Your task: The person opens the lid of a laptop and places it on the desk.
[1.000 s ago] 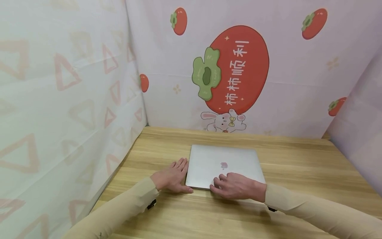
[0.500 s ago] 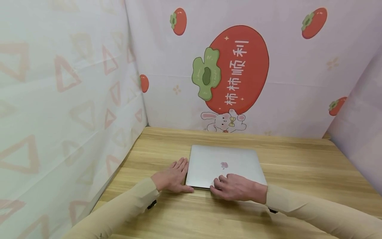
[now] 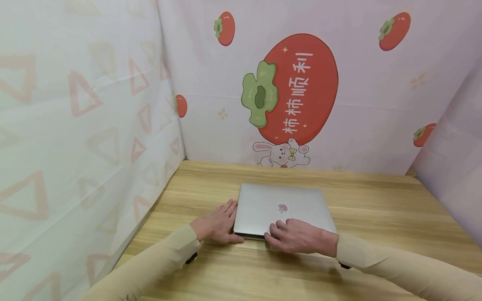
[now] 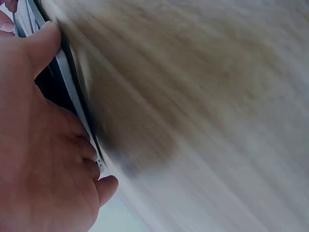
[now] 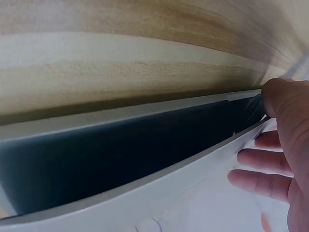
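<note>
A closed-looking silver laptop [image 3: 260,205] with a logo on its lid lies on the wooden table in the head view. Its front edge is parted, and the right wrist view shows a dark gap between the base and the raised lid [image 5: 145,193]. My right hand [image 3: 299,236] holds the lid at the front edge, thumb at the gap and fingers curled over the top. My left hand [image 3: 218,223] lies with fairly straight fingers along the laptop's left side, its thumb at the front left corner. The left wrist view shows that hand [image 4: 43,140] against the laptop's side edge.
The wooden table [image 3: 376,217] extends around the laptop. A patterned cloth [image 3: 113,125] hangs along the left, and a backdrop [image 3: 357,138] printed with persimmons and a rabbit stands behind. A purplish cloth [image 3: 459,175] borders the right side.
The laptop lid's front edge has risen slightly, and the dark gap under it has widened. Both hands have stayed nearly in place.
</note>
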A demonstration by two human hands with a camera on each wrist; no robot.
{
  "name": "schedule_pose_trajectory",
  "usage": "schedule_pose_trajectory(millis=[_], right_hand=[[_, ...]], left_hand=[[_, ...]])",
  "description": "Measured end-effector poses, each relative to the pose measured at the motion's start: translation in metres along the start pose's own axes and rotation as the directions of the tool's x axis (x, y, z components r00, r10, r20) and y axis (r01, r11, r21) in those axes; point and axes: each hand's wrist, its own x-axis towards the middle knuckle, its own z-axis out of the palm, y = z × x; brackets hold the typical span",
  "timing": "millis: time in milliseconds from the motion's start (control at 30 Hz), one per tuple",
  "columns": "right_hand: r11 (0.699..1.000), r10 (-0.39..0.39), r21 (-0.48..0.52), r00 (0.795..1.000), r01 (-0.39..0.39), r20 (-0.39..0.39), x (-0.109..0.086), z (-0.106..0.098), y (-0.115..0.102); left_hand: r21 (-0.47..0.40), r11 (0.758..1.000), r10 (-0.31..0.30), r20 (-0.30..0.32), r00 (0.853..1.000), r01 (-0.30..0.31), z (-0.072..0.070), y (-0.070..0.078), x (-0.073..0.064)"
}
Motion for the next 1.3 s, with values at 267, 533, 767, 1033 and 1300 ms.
schedule_pose_trajectory(millis=[267, 533, 767, 1033, 1300], right_hand=[[0.998, 0.054, 0.012, 0.998, -0.053, -0.034, -0.003, -0.003, -0.001], [0.976, 0.216, -0.004, 0.963, -0.220, -0.158, -0.011, -0.001, -0.008], [0.970, 0.233, -0.032, 0.961, -0.241, -0.146, -0.016, 0.000, -0.007], [0.961, 0.260, -0.041, 0.948, -0.272, -0.185, -0.016, 0.000, 0.002], [0.962, 0.258, -0.033, 0.943, -0.270, -0.210, -0.014, 0.006, 0.006]], left_hand=[[-0.042, 0.999, 0.002, 0.033, 0.999, -0.001, 0.000, 0.001, -0.001], [-0.059, 0.998, 0.007, 0.036, 0.999, -0.005, -0.003, 0.003, -0.001], [-0.067, 0.998, 0.010, 0.042, 0.999, -0.007, -0.004, 0.002, 0.002], [-0.047, 0.998, 0.038, 0.018, 0.999, -0.037, -0.007, 0.001, 0.003], [-0.054, 0.998, 0.026, 0.035, 0.999, -0.024, -0.008, 0.000, 0.002]])
